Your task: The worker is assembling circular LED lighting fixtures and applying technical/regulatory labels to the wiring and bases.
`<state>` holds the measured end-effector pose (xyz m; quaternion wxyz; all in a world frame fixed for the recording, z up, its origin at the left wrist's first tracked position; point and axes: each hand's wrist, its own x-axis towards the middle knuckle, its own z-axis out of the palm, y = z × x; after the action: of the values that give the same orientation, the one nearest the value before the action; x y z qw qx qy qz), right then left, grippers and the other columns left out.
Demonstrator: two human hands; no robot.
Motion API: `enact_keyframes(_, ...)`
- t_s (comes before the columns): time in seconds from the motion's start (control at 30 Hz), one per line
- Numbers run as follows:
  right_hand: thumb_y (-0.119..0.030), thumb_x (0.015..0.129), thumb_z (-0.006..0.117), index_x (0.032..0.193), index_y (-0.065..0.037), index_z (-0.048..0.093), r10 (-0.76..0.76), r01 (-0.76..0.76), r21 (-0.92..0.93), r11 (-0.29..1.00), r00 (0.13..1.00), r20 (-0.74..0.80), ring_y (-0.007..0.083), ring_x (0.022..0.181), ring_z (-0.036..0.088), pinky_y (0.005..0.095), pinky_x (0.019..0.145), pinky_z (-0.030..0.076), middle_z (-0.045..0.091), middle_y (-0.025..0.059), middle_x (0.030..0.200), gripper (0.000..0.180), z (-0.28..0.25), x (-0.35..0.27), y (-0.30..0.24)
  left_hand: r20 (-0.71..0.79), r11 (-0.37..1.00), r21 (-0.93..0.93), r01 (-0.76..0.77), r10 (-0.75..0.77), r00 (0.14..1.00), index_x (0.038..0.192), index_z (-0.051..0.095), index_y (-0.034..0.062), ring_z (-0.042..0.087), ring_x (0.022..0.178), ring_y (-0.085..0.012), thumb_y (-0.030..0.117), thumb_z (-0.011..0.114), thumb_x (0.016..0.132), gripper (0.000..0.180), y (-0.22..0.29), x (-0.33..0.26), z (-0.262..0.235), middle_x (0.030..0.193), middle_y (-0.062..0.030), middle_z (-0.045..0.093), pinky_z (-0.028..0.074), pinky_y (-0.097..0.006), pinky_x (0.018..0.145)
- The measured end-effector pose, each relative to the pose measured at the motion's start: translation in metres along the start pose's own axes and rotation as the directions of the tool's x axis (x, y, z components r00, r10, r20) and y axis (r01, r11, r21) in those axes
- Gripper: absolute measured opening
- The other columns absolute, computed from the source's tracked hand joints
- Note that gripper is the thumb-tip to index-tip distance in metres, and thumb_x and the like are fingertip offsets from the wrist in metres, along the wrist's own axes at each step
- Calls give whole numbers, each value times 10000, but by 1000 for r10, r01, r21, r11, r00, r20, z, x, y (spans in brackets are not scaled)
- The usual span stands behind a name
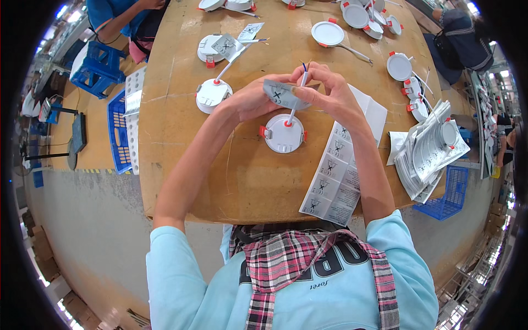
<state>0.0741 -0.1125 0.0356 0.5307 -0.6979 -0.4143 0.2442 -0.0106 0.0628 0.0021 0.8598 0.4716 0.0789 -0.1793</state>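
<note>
A round white lamp fixture (284, 133) with red clips lies face down on the brown table (220, 181) in front of me. Its white cable (294, 104) rises from the middle up to my hands. My left hand (254, 99) holds a grey printed label (281, 93) against the cable. My right hand (330, 91) pinches the cable near its top, with blue wire ends sticking out above my fingers. A strip of several more labels (333, 181) lies to the right of the fixture, under my right forearm.
Several similar white fixtures (213, 93) lie further back on the table. A stack of folded papers (429, 157) sits at the right edge. Blue crates (116, 132) stand left and lower right. Other people sit at the far corners.
</note>
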Motion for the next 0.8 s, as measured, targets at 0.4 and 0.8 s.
enact_keyframes(0.4,-211,801,681,828,-59,635,-157,154,-98,983,987,-30,159,1061,442,296,871,400,579,-4,1014,161,4,-2,-16,386,932,-360,49,101,917,1273,424,38,593,1036,-203,100,549,910,389,-17,23,-21,1213,-113,529,506,-342,948)
enact_keyframes(0.8,-146,752,700,833,-31,627,-245,210,-209,955,957,-157,190,941,464,328,863,388,538,33,922,159,8,0,-9,37,966,-97,-238,243,969,1084,582,29,626,946,-146,155,628,858,263,-18,0,-20,1013,-63,634,512,-322,875)
